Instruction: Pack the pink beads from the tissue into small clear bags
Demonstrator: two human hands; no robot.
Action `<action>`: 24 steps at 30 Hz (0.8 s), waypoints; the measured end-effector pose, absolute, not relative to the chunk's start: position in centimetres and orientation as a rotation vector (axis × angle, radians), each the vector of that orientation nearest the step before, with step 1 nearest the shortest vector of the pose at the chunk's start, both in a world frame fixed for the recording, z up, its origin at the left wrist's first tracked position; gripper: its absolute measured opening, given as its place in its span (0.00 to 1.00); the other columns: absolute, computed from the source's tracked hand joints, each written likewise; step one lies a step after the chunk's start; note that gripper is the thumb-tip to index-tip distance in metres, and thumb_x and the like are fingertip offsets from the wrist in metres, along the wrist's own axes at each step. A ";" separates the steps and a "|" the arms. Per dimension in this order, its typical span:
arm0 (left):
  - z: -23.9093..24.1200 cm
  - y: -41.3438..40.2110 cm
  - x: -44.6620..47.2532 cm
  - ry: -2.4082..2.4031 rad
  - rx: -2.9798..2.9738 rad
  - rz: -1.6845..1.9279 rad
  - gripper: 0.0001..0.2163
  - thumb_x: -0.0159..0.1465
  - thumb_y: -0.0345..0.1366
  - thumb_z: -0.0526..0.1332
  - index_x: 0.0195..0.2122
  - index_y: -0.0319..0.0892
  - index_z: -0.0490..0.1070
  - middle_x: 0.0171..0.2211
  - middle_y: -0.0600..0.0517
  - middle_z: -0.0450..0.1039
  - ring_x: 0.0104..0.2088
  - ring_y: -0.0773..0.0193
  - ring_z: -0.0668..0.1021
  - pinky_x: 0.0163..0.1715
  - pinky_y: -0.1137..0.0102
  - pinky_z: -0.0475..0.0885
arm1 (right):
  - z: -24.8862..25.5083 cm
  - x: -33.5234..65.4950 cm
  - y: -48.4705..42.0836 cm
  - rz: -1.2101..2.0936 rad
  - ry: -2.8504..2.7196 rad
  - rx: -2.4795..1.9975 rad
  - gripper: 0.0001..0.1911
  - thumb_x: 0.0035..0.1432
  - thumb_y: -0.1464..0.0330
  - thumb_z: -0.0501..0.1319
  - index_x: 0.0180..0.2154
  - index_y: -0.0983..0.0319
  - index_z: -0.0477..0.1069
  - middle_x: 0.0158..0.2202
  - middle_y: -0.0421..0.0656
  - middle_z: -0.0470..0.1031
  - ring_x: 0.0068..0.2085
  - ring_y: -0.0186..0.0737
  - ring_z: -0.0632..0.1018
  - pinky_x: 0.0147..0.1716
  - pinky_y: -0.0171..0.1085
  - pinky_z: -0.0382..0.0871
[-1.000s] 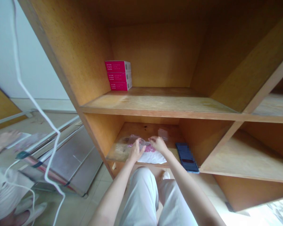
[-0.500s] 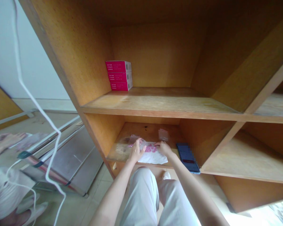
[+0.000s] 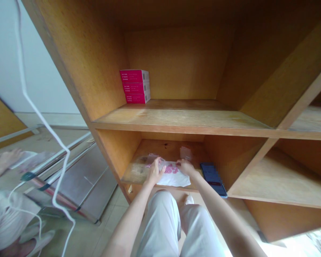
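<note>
Small pink-and-white pieces (image 3: pixel 169 169), like beads or tablets, lie in a loose patch on a white sheet (image 3: pixel 173 180) on the lower shelf. My left hand (image 3: pixel 154 172) is at the sheet's left side, fingers curled at a clear plastic bag (image 3: pixel 152 158) with some pink pieces showing in it. The thumb rests near the patch. At the patch's right edge, my right hand (image 3: pixel 186 167) has its fingertips pressed together; whatever is between them is too small to make out. Behind it lies another clear bag (image 3: pixel 186 152).
A dark phone (image 3: pixel 213 178) lies right of the sheet. Three pink boxes (image 3: pixel 135 86) are stacked on the upper shelf (image 3: pixel 182 114). At left, a white cable (image 3: pixel 49 128) hangs before a metal-framed cart (image 3: pixel 75 189), and another person's hand (image 3: pixel 9 159) is beyond it.
The pink patch looks a little more broken up near my right fingertips. My right hand has shifted very slightly; my left hand stays in place.
</note>
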State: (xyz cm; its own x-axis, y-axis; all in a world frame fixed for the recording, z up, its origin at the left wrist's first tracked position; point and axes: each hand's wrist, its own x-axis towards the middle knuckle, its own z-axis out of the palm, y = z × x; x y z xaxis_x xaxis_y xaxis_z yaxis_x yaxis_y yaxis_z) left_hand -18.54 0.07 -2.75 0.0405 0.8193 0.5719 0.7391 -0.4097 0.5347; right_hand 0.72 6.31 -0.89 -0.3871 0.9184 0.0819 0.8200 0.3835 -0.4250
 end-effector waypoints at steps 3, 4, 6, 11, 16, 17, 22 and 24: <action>-2.7 0.1 -18.5 1.658 2.185 1.327 0.20 0.60 0.39 0.50 0.52 0.38 0.50 0.40 0.44 0.65 0.42 0.60 0.70 0.43 0.60 0.65 | -0.1 0.5 6.7 0.530 -2.315 -1.542 0.09 0.50 0.73 0.54 0.31 0.63 0.74 0.32 0.47 0.76 0.31 0.36 0.74 0.27 0.30 0.61; -2.7 0.1 -18.5 1.657 2.185 1.326 0.20 0.60 0.39 0.50 0.52 0.37 0.50 0.40 0.44 0.65 0.42 0.60 0.70 0.43 0.61 0.65 | 0.4 0.3 6.7 0.574 -2.289 -1.523 0.09 0.49 0.73 0.55 0.30 0.63 0.73 0.31 0.46 0.76 0.30 0.35 0.74 0.26 0.29 0.61; -2.7 0.1 -18.5 1.648 2.190 1.322 0.20 0.60 0.39 0.50 0.52 0.37 0.50 0.40 0.43 0.66 0.42 0.60 0.70 0.43 0.61 0.65 | 1.7 -0.3 6.5 0.694 -2.204 -1.418 0.07 0.46 0.74 0.56 0.29 0.64 0.73 0.29 0.45 0.75 0.29 0.34 0.73 0.25 0.28 0.61; -2.9 0.2 -18.6 1.650 2.197 1.302 0.22 0.60 0.40 0.51 0.53 0.37 0.49 0.44 0.41 0.64 0.45 0.58 0.70 0.44 0.61 0.65 | 4.4 -2.4 5.1 1.047 -1.967 -1.022 0.09 0.49 0.68 0.56 0.29 0.66 0.71 0.25 0.43 0.74 0.24 0.31 0.71 0.23 0.28 0.62; -3.2 0.3 -18.7 1.669 2.205 1.290 0.22 0.60 0.40 0.51 0.53 0.37 0.49 0.48 0.39 0.62 0.48 0.56 0.69 0.44 0.60 0.65 | 4.5 -4.0 4.0 1.031 -2.043 -0.970 0.11 0.49 0.65 0.57 0.28 0.67 0.72 0.22 0.42 0.73 0.22 0.30 0.70 0.22 0.28 0.61; -3.2 0.3 -18.7 1.670 2.204 1.291 0.22 0.60 0.40 0.51 0.53 0.37 0.49 0.48 0.38 0.62 0.48 0.56 0.68 0.45 0.60 0.65 | 4.4 -4.2 3.9 1.011 -2.068 -0.965 0.11 0.50 0.65 0.56 0.29 0.66 0.72 0.23 0.42 0.73 0.22 0.31 0.70 0.22 0.29 0.61; -2.9 0.2 -18.6 1.657 2.210 1.312 0.21 0.60 0.40 0.51 0.52 0.38 0.50 0.48 0.40 0.63 0.48 0.57 0.68 0.45 0.60 0.65 | 3.2 -4.1 3.7 0.888 -1.947 -0.921 0.15 0.55 0.64 0.50 0.32 0.65 0.72 0.31 0.45 0.75 0.32 0.35 0.73 0.31 0.31 0.64; -2.8 0.1 -18.6 1.643 2.208 1.313 0.21 0.60 0.40 0.51 0.52 0.38 0.49 0.47 0.40 0.63 0.47 0.57 0.69 0.45 0.60 0.65 | 2.0 -3.6 3.9 0.781 -1.825 -1.019 0.15 0.55 0.64 0.49 0.33 0.65 0.71 0.32 0.46 0.75 0.33 0.37 0.73 0.33 0.33 0.65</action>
State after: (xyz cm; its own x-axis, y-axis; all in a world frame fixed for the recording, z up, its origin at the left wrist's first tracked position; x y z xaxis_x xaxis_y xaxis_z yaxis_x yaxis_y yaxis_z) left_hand -18.56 0.14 -2.77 0.0509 0.8185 0.5723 0.7388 -0.4164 0.5299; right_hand -3.56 3.90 2.03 -0.2773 0.8789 0.3882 0.3264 0.4662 -0.8223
